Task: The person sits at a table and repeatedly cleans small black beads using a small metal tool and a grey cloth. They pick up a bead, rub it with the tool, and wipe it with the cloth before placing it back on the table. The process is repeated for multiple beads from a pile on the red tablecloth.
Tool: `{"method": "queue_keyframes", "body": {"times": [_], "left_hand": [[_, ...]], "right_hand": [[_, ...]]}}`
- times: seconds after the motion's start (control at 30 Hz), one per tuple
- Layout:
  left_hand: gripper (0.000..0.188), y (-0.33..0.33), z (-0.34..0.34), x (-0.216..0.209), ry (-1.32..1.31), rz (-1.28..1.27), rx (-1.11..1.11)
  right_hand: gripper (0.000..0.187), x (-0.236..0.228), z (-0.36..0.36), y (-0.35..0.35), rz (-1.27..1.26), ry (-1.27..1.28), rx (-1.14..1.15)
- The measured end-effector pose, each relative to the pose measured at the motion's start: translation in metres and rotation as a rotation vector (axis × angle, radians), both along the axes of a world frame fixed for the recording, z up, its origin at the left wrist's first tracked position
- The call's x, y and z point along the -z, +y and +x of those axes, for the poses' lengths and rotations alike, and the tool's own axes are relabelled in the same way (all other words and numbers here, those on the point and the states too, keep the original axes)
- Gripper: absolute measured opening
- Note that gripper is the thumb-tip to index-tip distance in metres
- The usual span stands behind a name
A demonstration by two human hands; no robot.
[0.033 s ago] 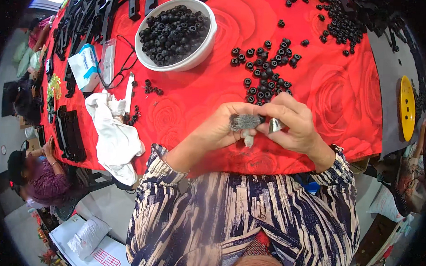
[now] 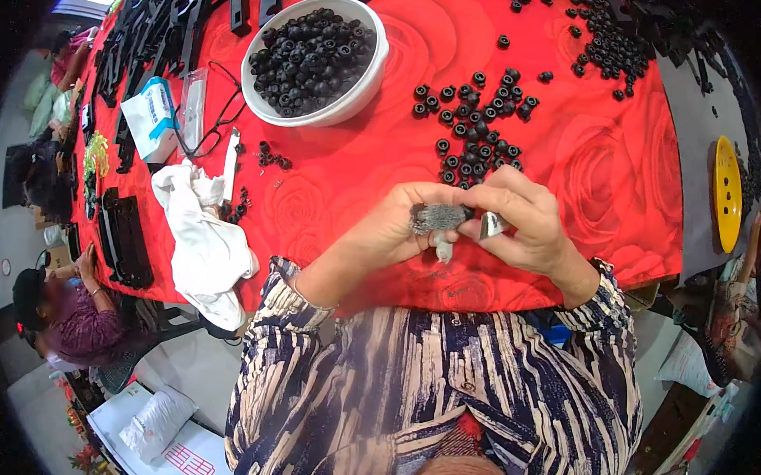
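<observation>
My left hand (image 2: 389,229) is closed in front of me above the near part of the red cloth. A grey, rough-textured piece like a fabric finger cover lies along its thumb side (image 2: 437,218); whether it is worn or held I cannot tell. At its tip a small black part (image 2: 468,213) is pinched, partly hidden by fingers. Below it shows a pale, whitish finger-like tip (image 2: 443,250). My right hand (image 2: 524,222) is closed close beside, gripping a small tool with a shiny metal end (image 2: 491,225). Small black knobs (image 2: 479,127) lie loose just beyond both hands.
A white bowl (image 2: 381,59) full of black knobs stands at the far left of centre. Eyeglasses (image 2: 224,129), a blue-white packet (image 2: 152,126) and a white cloth (image 2: 202,238) lie left. Long black parts (image 2: 125,242) are stacked there; a yellow plate (image 2: 727,197) sits far right. Another person (image 2: 84,326) works at left.
</observation>
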State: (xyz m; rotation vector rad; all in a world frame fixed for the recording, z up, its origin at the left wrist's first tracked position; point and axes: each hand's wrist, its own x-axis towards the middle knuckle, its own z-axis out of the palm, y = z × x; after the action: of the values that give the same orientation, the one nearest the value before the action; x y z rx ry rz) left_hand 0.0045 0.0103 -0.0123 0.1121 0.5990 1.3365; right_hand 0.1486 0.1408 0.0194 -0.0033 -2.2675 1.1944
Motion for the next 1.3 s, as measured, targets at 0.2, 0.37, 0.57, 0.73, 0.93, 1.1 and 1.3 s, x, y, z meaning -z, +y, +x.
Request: {"method": "queue_keyframes", "body": {"times": [0.2,0.37,0.57,0.73,0.93,1.1,1.3], "left_hand": [[0.021,-0.006,-0.003,0.006,0.152,0.073,0.079],[0.022,-0.006,0.007,-0.001,0.094,0.045,-0.083],[0.021,-0.011,0.01,-0.014,0.29,0.132,-0.075],[0.022,-0.013,0.016,-0.019,0.365,0.06,-0.1],[0.023,-0.012,0.016,-0.025,0.351,0.04,-0.124],[0.022,-0.008,0.01,-0.02,0.435,0.048,-0.166],[0.022,-0.011,0.005,-0.021,0.543,0.056,-0.13]], "right_hand": [[0.033,0.004,0.0,0.006,-0.053,0.027,-0.123],[0.033,0.003,0.001,0.0,0.129,0.117,0.044],[0.031,0.004,0.005,-0.002,0.19,0.152,0.071],[0.033,0.002,0.006,-0.003,0.238,0.18,0.091],[0.029,0.001,0.005,-0.006,0.261,0.18,0.127],[0.03,-0.007,0.007,0.0,0.11,0.027,0.049],[0.02,-0.01,0.005,0.015,-0.274,-0.243,-0.044]]}}
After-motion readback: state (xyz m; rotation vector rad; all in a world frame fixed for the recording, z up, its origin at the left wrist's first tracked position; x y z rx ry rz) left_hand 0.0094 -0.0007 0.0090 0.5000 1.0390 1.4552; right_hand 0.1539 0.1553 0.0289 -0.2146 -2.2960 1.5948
